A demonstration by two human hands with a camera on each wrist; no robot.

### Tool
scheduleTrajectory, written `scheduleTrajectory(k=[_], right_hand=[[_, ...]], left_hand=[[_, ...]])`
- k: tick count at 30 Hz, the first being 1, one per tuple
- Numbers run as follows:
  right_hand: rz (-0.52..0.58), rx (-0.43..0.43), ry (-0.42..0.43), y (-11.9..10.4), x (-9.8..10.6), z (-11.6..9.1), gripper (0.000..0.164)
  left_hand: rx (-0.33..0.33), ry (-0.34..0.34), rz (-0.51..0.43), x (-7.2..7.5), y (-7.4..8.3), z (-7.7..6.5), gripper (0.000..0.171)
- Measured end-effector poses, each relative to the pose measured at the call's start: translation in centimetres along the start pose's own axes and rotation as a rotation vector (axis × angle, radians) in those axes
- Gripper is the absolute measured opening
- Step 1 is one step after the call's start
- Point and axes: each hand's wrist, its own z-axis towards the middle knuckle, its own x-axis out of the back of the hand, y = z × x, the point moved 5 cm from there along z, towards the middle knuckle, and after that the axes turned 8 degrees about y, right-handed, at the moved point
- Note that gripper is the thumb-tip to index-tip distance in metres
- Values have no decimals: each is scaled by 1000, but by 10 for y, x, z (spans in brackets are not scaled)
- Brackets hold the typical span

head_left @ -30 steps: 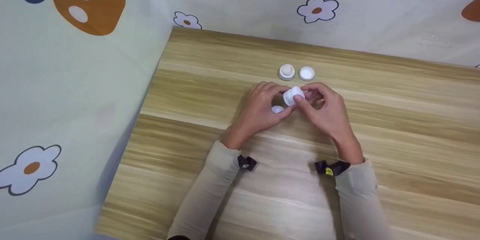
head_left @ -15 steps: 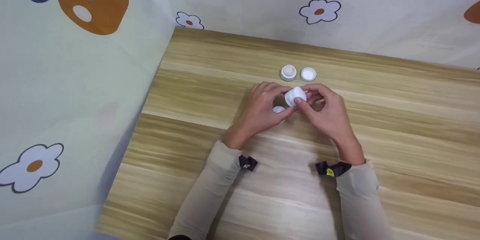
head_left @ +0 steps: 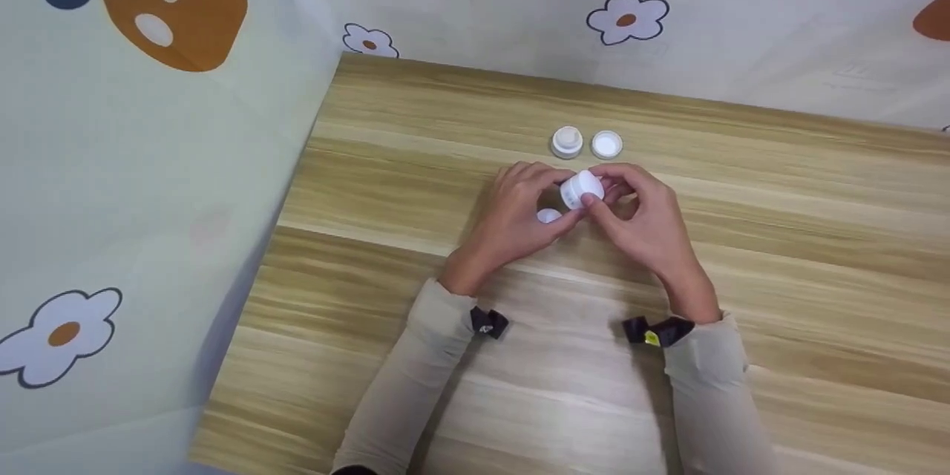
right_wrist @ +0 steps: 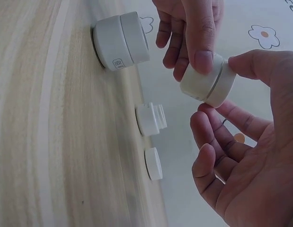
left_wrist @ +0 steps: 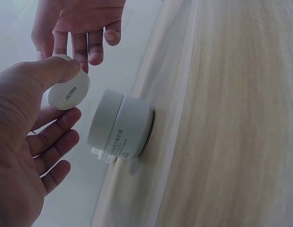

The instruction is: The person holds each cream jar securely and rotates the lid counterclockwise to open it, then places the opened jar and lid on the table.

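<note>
A small white cream jar (head_left: 571, 194) is held tilted above the table between both hands. My left hand (head_left: 512, 211) grips its body between thumb and fingers, and in the left wrist view the printed base of this jar (left_wrist: 69, 94) faces the camera. At the jar's other end my right hand (head_left: 653, 219) pinches the lid (right_wrist: 223, 87) between thumb and fingers. The lid sits on the jar, with a thin seam between them. Beneath the left hand, a larger lidded jar (left_wrist: 121, 123) stands upright on the table, mostly hidden in the head view.
Farther back on the wooden table (head_left: 415, 133) stands an uncovered small jar (head_left: 567, 142) with a pale top. Beside it on the right a white lid (head_left: 607, 145) lies with its inside up. A patterned wall covering (head_left: 505, 7) borders the table at the back and left.
</note>
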Motion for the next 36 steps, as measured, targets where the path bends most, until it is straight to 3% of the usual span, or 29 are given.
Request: scheduleTrajectory(k=[8,16,23,36], right_hand=[[-8,3,-10,-1,0,-1,38],[-26,-80,22,2,0,0,37],[-16,-27,43,0,-1,-1,31],[-14,-3,0,-2,-4,-2,37]], left_hand=[[14,-14,0,-1,-1,0,46],[10,-9,8,1,-1,0,46],[-13,1,25,1,1,1,45],[-14,-18,29,-1,-1,0,46]])
